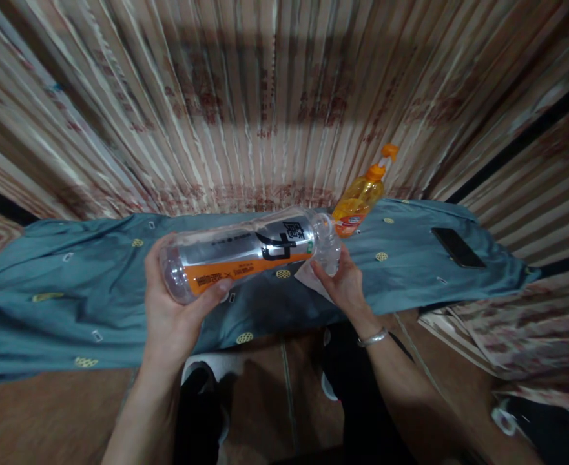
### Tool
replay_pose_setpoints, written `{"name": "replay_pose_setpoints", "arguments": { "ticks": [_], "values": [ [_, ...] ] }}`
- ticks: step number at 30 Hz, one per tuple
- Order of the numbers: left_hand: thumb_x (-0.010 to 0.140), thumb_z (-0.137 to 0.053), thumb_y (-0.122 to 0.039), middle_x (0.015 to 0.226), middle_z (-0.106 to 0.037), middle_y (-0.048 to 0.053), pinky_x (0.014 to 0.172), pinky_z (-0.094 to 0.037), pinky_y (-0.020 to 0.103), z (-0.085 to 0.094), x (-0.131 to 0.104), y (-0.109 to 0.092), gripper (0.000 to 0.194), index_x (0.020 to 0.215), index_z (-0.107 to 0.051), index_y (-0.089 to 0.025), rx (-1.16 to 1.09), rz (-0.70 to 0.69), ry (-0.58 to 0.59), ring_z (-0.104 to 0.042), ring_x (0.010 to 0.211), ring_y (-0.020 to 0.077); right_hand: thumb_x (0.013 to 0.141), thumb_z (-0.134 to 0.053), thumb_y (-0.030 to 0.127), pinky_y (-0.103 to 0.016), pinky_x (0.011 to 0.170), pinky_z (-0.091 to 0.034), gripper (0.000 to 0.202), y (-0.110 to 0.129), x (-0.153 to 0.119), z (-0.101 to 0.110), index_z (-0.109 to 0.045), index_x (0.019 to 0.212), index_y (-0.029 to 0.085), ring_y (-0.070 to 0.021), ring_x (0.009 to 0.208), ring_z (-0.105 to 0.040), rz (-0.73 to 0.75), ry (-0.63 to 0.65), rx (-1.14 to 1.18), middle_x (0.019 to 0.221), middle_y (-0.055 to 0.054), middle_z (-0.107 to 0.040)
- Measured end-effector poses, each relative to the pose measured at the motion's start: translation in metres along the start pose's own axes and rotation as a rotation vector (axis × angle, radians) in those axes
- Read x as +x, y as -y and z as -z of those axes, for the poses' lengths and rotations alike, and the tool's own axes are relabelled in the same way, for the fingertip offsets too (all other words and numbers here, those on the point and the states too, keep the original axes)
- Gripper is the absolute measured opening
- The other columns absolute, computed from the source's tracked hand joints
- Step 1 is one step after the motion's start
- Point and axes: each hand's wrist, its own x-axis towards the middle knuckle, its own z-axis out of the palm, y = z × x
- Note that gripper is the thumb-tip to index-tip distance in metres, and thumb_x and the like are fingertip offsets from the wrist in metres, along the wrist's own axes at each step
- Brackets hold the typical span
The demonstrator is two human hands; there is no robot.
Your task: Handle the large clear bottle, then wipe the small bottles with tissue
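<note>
A large clear plastic bottle (250,248) with a silver and orange label lies nearly sideways in the air, its base to the left. My left hand (175,303) is wrapped round the base end, its thumb along the orange part of the label. Closed at the clear top end, my right hand (345,281) has its thumb in front and its fingers mostly hidden behind. A white sheet (310,279), like tissue or paper, shows just under the right thumb. I cannot tell whether it is held or lies on the cloth.
A yellow-orange pump bottle (356,203) stands behind my right hand. Farther right lies a dark phone (457,247). Both are on a narrow surface covered with a teal cloth (114,290). A pleated, patterned curtain (245,116) hangs behind. My feet are on the tiled floor (259,400).
</note>
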Motion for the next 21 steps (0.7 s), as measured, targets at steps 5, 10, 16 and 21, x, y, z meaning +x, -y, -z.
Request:
{"name": "replay_pose_setpoints", "arguments": {
  "ticks": [5,10,16,21],
  "values": [
    [0.050,-0.093,-0.040,0.132,-0.060,0.007,0.092,-0.057,0.050,0.0004,-0.0006,-0.0007,0.086,0.128,-0.057,-0.028,0.016,-0.018,-0.011,-0.063,0.114,0.0331,0.087,-0.055,0.069,-0.044,0.083,-0.060,0.076,0.0011,0.0003,0.0009,-0.055,0.136,0.010,-0.0353,0.103,-0.074,0.002,0.006,0.009,0.114,-0.021,-0.076],
    [0.049,-0.093,-0.040,0.126,-0.063,0.005,0.095,-0.056,0.045,-0.0006,-0.0014,-0.0051,0.084,0.125,-0.059,-0.026,0.053,-0.047,-0.044,-0.063,0.112,0.0291,0.088,-0.057,0.066,-0.044,0.086,-0.060,0.074,0.0016,0.0005,0.0015,-0.054,0.136,0.011,-0.0344,0.105,-0.074,0.009,0.018,0.025,0.116,-0.020,-0.075],
    [0.051,-0.092,-0.038,0.125,-0.064,0.006,0.090,-0.057,0.040,-0.0002,-0.0030,-0.0072,0.084,0.126,-0.059,-0.024,0.072,-0.066,-0.055,-0.064,0.107,0.0262,0.086,-0.057,0.067,-0.046,0.089,-0.059,0.080,-0.0019,-0.0003,-0.0012,-0.052,0.140,0.008,-0.0358,0.110,-0.072,0.008,0.008,0.003,0.122,-0.023,-0.072],
    [0.050,-0.093,-0.041,0.121,-0.065,0.006,0.084,-0.058,0.038,0.0009,-0.0021,-0.0057,0.084,0.125,-0.059,-0.024,0.063,-0.087,-0.056,-0.065,0.102,0.0243,0.086,-0.057,0.068,-0.047,0.087,-0.060,0.080,-0.0026,-0.0005,-0.0021,-0.051,0.140,0.010,-0.0362,0.108,-0.072,0.008,0.010,-0.006,0.118,-0.021,-0.074]
  ]
}}
